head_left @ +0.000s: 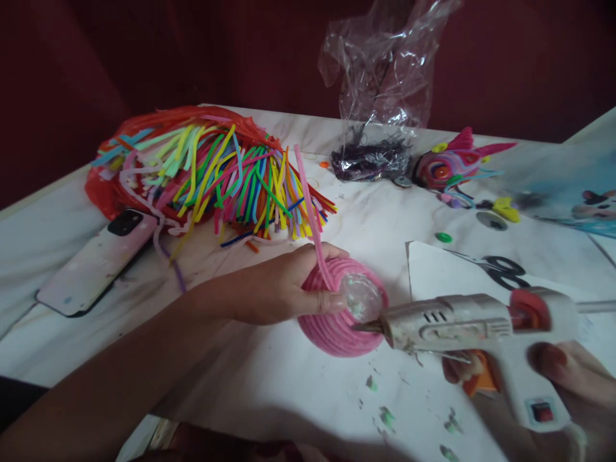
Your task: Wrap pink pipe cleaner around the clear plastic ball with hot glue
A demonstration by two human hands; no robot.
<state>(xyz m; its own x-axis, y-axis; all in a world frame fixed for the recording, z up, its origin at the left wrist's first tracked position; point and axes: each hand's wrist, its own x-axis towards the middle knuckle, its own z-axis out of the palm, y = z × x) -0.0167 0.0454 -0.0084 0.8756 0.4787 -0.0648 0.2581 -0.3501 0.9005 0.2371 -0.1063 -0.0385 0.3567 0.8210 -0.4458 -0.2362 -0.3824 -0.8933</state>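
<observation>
My left hand (289,285) grips a round object wrapped in rows of pink pipe cleaner (332,337), its thumb pressed on the upper rim. At the top of this ball a clear, shiny patch (360,296) shows through, uncovered by the pink rows. A loose pink pipe cleaner end (308,199) sticks up past the thumb. My right hand (563,378) is wrapped around the handle of a white hot glue gun (447,321). The gun's dark nozzle points left, at the ball's rim near the clear patch; whether it touches cannot be told.
Many coloured pipe cleaners (250,179) spill from a red plastic bag (101,192) at the back left. A phone (99,260) lies before it. Further right are a clear bag (385,83), a colourful fish-like craft (450,167), black-handled scissors (503,271) and white paper (428,269).
</observation>
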